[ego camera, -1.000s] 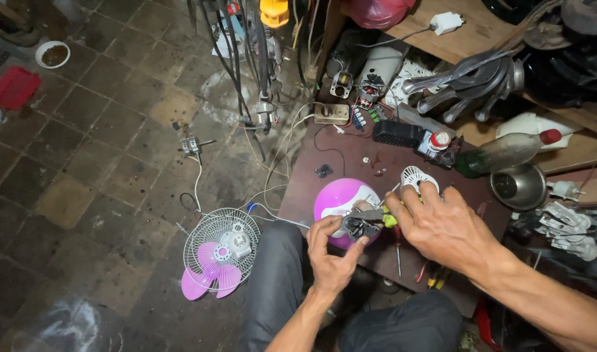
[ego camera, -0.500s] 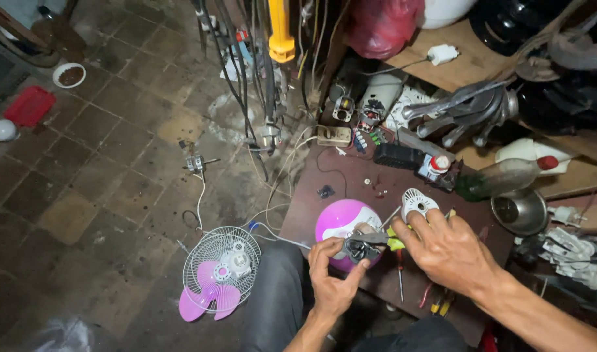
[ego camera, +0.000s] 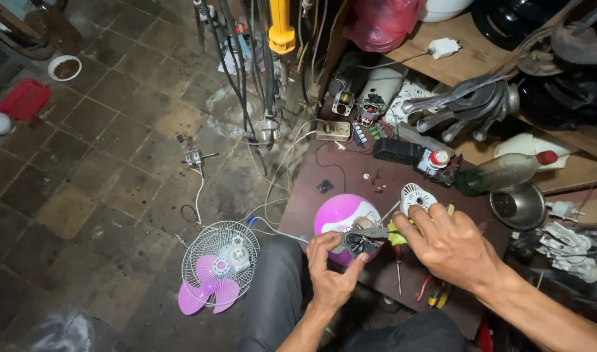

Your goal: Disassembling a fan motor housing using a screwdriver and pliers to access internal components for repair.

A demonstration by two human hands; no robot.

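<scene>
Gripping small dark motor part (ego camera: 358,244) in left hand (ego camera: 329,274); right hand (ego camera: 449,242) pinching green-handled pliers (ego camera: 383,233) on it. Fan head (ego camera: 217,268) already off, on floor; reassembly left.

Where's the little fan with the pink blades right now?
The pink-bladed fan lies on the tiled floor, lower left in the head view, beside the person's knee and left of the left hand.

A small dark motor part (ego camera: 358,244) sat against the front of a purple dome-shaped fan housing (ego camera: 334,215) on the low brown table. Pliers (ego camera: 384,233) with green-yellow handles lay level across it, jaws pointing left at the part.
</scene>
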